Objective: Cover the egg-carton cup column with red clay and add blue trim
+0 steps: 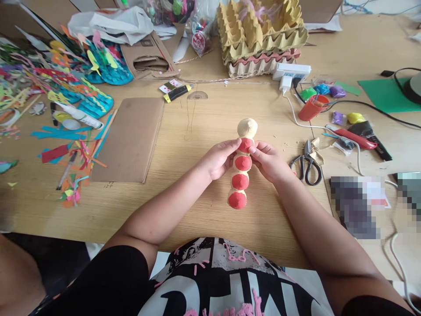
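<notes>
Between my hands is a strip cut from an egg carton [243, 163], a row of several rounded bumps running away from me. Its far bump is bare cream; the others carry red caps that look like modelling clay. My left hand [221, 160] grips the strip's left edge, thumb resting at the red bump just below the bare one. My right hand [268, 159] pinches the same part from the right, thumb on the red surface. Fingers of both hands are partly hidden beneath the strip. Black-handled scissors [306, 164] lie right of my right hand.
Stacked egg trays [259, 48] stand at the back beside a white power strip [292, 70]. A red cup [312, 107] and clay packets sit on the right. To the left lie a cardboard sheet [126, 140], paper strips and a glue bottle [79, 115]. A white cable [353, 140] crosses the right side.
</notes>
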`<state>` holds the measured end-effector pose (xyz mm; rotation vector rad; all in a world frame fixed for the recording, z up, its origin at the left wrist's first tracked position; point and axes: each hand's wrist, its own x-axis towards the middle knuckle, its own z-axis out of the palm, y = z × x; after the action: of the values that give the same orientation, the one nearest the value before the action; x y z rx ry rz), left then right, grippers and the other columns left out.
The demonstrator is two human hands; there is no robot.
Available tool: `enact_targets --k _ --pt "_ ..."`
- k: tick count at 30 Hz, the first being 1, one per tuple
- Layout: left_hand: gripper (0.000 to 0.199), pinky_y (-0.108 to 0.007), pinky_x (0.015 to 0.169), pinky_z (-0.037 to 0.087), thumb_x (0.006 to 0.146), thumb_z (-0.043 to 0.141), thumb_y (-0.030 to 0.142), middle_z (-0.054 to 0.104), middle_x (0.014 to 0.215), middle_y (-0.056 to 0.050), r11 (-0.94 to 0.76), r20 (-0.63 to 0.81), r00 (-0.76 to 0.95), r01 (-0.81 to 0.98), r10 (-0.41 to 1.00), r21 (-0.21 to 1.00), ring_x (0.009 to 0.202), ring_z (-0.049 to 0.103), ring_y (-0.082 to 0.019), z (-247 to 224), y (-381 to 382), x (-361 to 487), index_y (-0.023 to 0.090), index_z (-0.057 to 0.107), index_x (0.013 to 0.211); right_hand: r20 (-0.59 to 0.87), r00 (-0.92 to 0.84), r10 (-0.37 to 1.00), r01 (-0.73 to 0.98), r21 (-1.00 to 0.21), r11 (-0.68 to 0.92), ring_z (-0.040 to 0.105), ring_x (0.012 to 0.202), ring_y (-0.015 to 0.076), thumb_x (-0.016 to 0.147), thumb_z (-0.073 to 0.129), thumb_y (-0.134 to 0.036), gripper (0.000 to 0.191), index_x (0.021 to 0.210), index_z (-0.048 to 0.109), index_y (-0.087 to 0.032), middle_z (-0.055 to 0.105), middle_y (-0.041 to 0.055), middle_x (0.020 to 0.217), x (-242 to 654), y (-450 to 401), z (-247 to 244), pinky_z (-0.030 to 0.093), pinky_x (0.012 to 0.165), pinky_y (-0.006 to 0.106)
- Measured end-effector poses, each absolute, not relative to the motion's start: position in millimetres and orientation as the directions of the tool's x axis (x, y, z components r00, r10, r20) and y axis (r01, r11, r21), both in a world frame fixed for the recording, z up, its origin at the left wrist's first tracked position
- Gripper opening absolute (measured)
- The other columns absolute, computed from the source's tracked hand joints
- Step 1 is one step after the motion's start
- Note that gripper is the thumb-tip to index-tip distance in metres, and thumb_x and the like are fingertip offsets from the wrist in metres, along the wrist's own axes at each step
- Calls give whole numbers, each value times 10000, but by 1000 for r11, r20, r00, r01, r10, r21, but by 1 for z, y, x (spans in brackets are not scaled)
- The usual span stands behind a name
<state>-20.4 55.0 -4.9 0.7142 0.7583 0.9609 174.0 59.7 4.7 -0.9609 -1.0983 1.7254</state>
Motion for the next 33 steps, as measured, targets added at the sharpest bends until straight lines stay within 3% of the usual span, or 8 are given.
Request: enact_targets --k 6,12,15,21,28,33 --pt "657 -334 899 615 721 1056 726 868 1042 -76 357 -211 376 -378 902 854 986 796 -219 3 53 -21 200 880 1075 -119 -288 950 -199 -963 -181 489 699 140 642 1082 -769 660 803 726 -237 619 -35 743 175 62 -1 431 674 317" --pt "676 -387 1068 584 704 1063 724 895 1127 -111 223 -160 258 -237 953 945 1135 813 -272 6 53 -23 174 894 1059 -69 -323 944 -133 -984 -118 470 706 140 685 1037 -820 680 801 723 -229 612 -31 742 176 63 -4 406 677 316" --pt "680 -398 1070 578 712 1056 727 894 1132 -115 186 -134 240 -208 962 960 1137 811 -281 6 53 -23 170 894 1065 -56 -329 943 -149 -983 -110 510 731 148 693 1041 -808 668 792 721 -230 641 -23 765 175 62 -3 452 708 318" --pt "648 -430 1076 585 695 1074 712 867 1052 -91 213 -121 288 -317 950 924 1098 799 -274 11 51 -21 189 869 1017 -41 -301 953 -237 -964 -116 574 777 164 698 1074 -738 618 793 713 -245 668 -20 793 171 59 -3 543 794 332" --pt "503 -453 1009 607 788 1026 648 824 912 -80 254 -186 236 -298 954 920 1044 781 -305 14 48 -17 202 845 937 -20 -295 955 -182 -980 -76 559 789 169 710 1052 -771 642 786 695 -242 655 -16 801 170 58 -2 522 780 334" --pt "570 -423 931 599 773 1009 701 826 940 -80 257 -216 185 -245 959 935 954 762 -259 15 45 -15 188 825 941 -14 -329 944 -187 -979 -79 559 799 160 762 1045 -737 609 805 701 -236 667 -15 826 172 58 -4 492 785 324"
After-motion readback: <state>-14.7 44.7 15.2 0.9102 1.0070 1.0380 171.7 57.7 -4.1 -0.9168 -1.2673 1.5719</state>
